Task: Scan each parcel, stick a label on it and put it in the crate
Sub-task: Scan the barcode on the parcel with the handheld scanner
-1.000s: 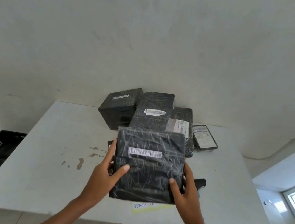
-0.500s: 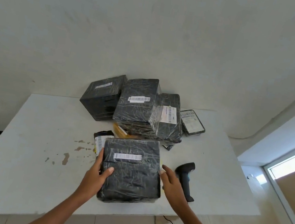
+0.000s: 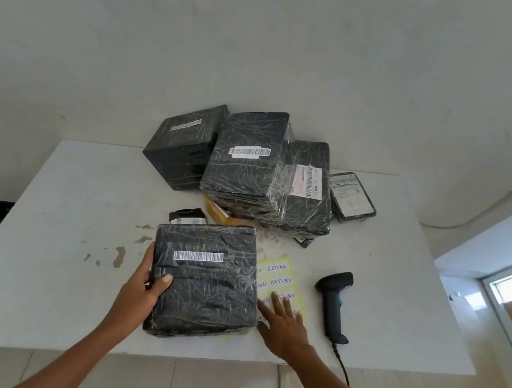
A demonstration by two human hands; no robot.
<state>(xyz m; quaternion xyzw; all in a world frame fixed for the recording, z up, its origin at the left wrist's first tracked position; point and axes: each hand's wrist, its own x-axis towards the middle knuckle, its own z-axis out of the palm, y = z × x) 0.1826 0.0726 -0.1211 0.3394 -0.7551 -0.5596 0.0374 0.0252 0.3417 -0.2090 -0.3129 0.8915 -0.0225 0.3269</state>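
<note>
While flat on table (image 3: 70, 229), parcel (image 3: 204, 284) in left hand (image 3: 142, 290)

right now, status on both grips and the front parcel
Left grip holds front parcel by its left edge. Right grip open, flat on label sheet. Scanner lies untouched to its right.

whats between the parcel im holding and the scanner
In the head view, the yellow sheet of RETURN labels lies between the front parcel and the scanner. The right hand is laid on it, and the parcel covers its left edge.
</note>
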